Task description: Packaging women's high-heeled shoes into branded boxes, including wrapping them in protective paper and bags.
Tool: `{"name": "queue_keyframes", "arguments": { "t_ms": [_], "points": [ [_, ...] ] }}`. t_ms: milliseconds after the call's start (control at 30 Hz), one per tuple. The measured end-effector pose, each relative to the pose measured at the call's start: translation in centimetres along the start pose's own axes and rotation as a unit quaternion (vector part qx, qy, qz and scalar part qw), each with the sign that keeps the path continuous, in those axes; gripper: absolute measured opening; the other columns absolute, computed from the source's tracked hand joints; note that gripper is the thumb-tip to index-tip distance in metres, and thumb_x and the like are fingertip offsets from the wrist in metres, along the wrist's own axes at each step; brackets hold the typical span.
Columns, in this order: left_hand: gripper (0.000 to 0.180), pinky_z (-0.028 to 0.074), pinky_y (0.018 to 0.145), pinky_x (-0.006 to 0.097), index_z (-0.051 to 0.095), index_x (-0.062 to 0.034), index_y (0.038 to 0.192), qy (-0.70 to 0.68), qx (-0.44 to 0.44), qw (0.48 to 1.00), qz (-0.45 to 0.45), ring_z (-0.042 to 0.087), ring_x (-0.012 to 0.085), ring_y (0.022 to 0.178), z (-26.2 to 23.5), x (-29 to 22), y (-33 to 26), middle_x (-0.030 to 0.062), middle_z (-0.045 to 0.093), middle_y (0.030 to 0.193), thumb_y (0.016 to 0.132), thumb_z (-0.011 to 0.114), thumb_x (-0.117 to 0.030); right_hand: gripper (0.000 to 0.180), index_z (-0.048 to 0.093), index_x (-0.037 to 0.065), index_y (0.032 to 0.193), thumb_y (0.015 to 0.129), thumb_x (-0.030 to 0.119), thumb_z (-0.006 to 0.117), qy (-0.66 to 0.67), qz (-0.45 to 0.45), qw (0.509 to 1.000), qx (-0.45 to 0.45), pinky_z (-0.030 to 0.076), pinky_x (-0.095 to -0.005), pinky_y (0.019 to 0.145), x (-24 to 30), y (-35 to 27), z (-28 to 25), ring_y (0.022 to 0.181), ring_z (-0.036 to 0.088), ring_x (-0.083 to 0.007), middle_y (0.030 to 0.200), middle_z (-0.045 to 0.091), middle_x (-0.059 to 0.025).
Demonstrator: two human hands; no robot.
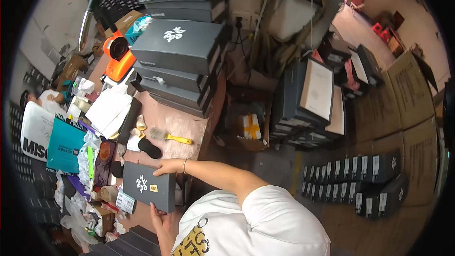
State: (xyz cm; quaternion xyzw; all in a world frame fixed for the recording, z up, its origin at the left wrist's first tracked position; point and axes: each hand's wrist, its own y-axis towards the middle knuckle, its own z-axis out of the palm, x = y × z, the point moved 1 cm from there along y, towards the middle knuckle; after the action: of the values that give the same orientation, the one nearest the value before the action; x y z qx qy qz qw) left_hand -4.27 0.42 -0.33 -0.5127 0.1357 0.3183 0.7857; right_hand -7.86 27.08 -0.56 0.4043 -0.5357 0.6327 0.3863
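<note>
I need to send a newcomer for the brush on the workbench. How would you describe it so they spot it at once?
Start at the tall stack of dark boxes on the brown workbench. Just in front of its lowest box lies the brush, flat on bare tabletop. It alone has a bright yellow handle, beside a black insole.

A dark grey box (150,187) with a white emblem is gripped at 2 edges; matching boxes (180,42) are stacked behind it.

– What sort of place is this?
– A packing room or stockroom, I'd say. Dark shoe-style boxes (182,42) stacked at twelve o'clock, flattened cartons (407,90) at two, rows of small boxes (353,168) on the floor at four, a cluttered worktable (182,125) at ten.
</note>
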Motion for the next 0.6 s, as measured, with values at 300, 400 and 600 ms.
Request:
{"name": "queue_keyframes", "arguments": {
  "t_ms": [300, 400, 600],
  "points": [
    [0.053, 0.048, 0.089, 0.042, 0.047, -0.0013, 0.127, 0.143, -0.020, 0.988, 0.052, 0.058, 0.0257, 0.107, -4.7, 0.5, -1.6, 0.0135, 0.057, 0.121, 0.095, 0.050, -0.043, 0.049, 0.058, -0.009, 0.110, 0.079, 0.029, 0.064, 0.014, -0.185, 0.961, -0.206, 0.048, -0.0355, 0.084, -2.4, -1.1, 8.8, 0.096, 0.063, -0.0272, 0.104, 0.064, -0.0236],
    [0.048, 0.047, 0.089, 0.040, 0.052, -0.0054, 0.124, 0.253, -0.092, 0.962, 0.035, 0.058, 0.0244, 0.102, -5.6, 1.2, -1.6, 0.0112, 0.059, 0.116, 0.095, 0.049, -0.044, 0.062, 0.045, -0.009, 0.129, 0.084, 0.029, 0.065, -0.012, -0.142, 0.984, -0.109, 0.043, -0.0337, 0.096, -1.9, -4.6, 9.5, 0.112, 0.056, -0.0270, 0.121, 0.057, -0.0247],
    [0.066, 0.040, 0.098, 0.038, 0.041, -0.0054, 0.136, 0.005, -0.188, 0.976, 0.107, 0.048, 0.0209, 0.120, -13.9, 6.3, -2.4, 0.0125, 0.048, 0.132, 0.090, 0.050, -0.053, 0.062, 0.044, -0.001, 0.130, 0.083, 0.034, 0.067, -0.325, -0.278, 0.878, 0.216, 0.042, -0.0436, 0.089, -0.1, -9.8, 11.0, 0.106, 0.056, -0.0346, 0.110, 0.060, -0.0183]
  ]
}}
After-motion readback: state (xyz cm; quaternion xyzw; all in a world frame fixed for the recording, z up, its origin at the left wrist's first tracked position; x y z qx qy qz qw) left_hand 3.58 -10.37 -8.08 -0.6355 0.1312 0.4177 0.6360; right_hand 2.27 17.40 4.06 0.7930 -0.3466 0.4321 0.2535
